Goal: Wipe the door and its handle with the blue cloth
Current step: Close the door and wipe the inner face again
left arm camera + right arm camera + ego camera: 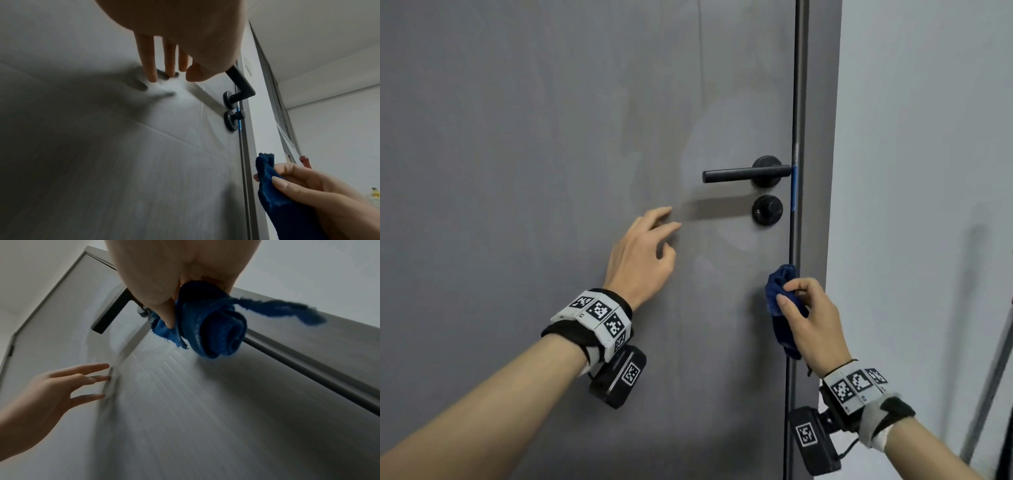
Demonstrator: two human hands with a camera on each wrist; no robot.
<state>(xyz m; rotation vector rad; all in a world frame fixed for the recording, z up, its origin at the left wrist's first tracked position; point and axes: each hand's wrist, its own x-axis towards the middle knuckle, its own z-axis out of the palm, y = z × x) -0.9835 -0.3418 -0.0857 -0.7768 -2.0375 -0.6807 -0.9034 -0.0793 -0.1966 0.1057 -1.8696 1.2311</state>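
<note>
A person's right hand, at lower right of the head view, pinches a bunched blue cloth between thumb and fingers, just beside the door's dark edge strip. The left hand, at centre frame, reaches with fingers spread and fingertips at the grey door; contact cannot be told. Above and to the right, the black lever handle sits level over a round lock knob. A pale wall fills the right side.
</note>
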